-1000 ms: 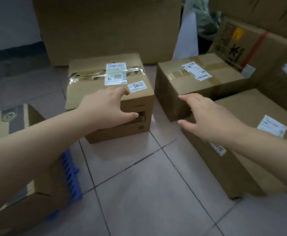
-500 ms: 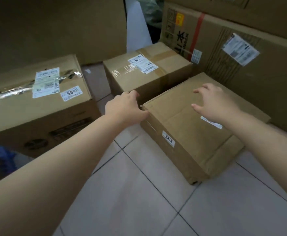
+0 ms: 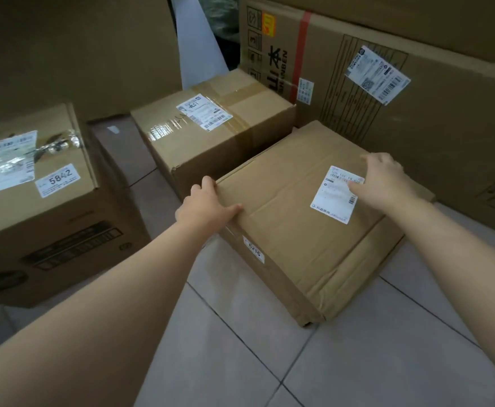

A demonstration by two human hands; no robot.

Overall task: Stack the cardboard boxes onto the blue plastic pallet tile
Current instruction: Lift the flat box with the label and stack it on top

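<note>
Left hand (image 3: 208,205) cups the flat box's (image 3: 293,230) centre-frame corner; right hand (image 3: 385,180), spread open, apparently rests on top, readying a lift.

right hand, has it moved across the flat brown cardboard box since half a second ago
Yes. The right hand has slid toward the flat brown cardboard box's far right edge, uncovering most of its white label.

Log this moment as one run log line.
left hand: on near-left corner of flat box | right hand: on its far side by white label | box: on floor, not yet lifted
</note>
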